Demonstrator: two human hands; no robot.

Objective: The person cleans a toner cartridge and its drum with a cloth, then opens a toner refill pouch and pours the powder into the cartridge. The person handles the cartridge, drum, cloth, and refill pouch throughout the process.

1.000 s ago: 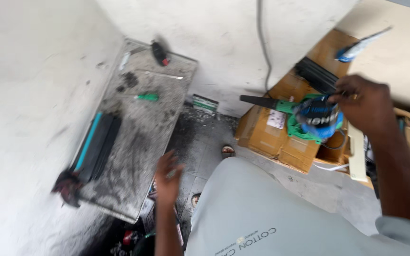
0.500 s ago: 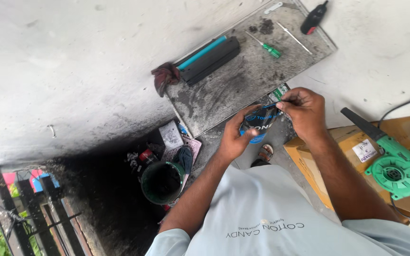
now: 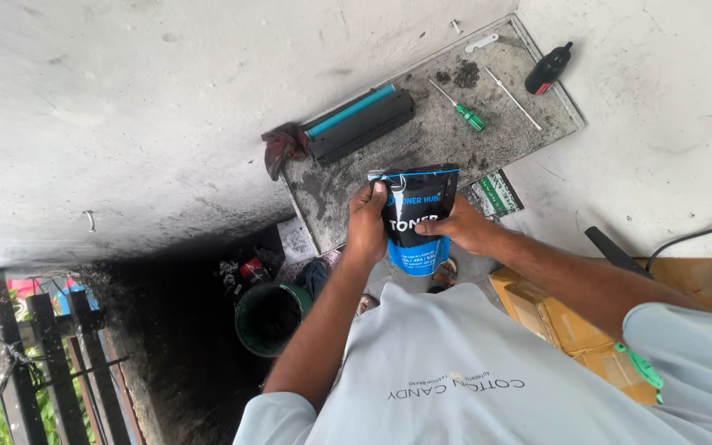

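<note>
Black and blue pouch (image 3: 416, 216) stands upright between both hands over the sooty metal tray (image 3: 537, 124), left hand (image 3: 367, 224) and right hand (image 3: 463, 229) fingers closed around its sides, steadying it.

glossy plastic pouch (image 3: 416, 216), sooty metal tray (image 3: 455, 148)

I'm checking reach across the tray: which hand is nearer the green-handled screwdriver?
Right. The right hand grips the black and blue pouch almost straight below the green-handled screwdriver; the left hand holds the pouch's far side.
</note>
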